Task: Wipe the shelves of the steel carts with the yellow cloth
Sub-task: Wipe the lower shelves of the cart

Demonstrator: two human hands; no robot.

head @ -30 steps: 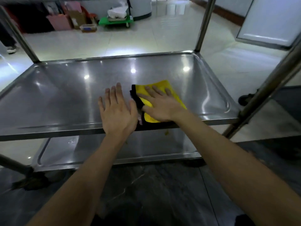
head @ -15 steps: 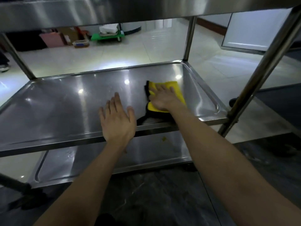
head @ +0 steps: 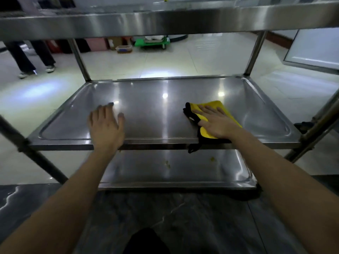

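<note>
The yellow cloth, edged in black, lies on the right part of the steel cart's middle shelf, its black corner hanging over the front rim. My right hand lies flat on the cloth with straight fingers, pressing it down. My left hand rests flat on the bare shelf at the left front, fingers spread. The top shelf crosses the view above. The bottom shelf shows a few small yellowish specks.
Cart posts stand at the back left, back right and front right. A person's legs stand on the tiled floor at far left. A green trolley and boxes sit at the far wall. Dark marble floor lies under me.
My hands have moved apart: the right hand has slid the cloth to the right, and the left hand has shifted left. My head has dropped, so the top shelf now fills the upper view.
</note>
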